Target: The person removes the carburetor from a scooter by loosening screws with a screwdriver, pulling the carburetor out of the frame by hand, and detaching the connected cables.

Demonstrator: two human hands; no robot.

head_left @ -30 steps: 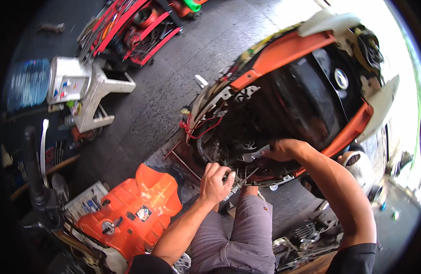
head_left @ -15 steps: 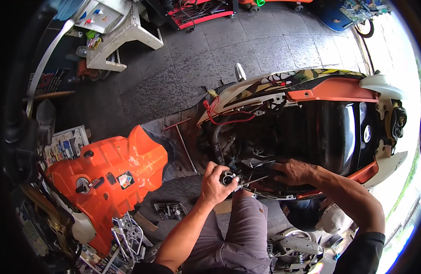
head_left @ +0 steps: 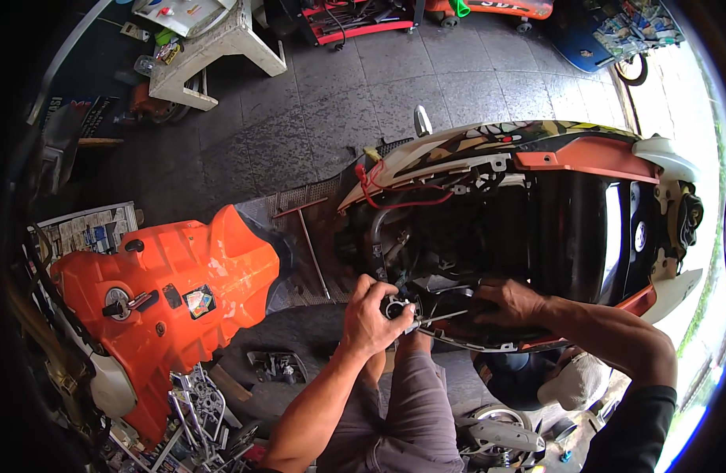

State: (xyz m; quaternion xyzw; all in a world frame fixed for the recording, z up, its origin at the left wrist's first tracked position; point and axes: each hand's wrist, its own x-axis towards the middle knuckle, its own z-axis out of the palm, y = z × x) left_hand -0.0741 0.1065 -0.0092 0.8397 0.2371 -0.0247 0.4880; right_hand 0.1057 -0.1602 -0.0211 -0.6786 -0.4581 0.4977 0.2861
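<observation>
Beside the open body of a scooter, my left hand pinches a small metal part with a round, ring-shaped opening. A thin straight metal rod sticks out from beside that part toward the right. My right hand reaches down into the scooter's bay, its fingers curled over dark parts next to a black rounded piece. What its fingertips grip is hidden in the shadow. A bent tube and a red cable run near the bay's left end.
An orange body panel lies left, with a T-handle wrench on the footboard. A metal tray of small parts sits below. Close at lower right is a person in a light cap. A white stool stands at upper left.
The whole view has shifted slightly, and the orange panel shows farther left. Both hands stay nearly where they were, the left still pinching the metal part.
</observation>
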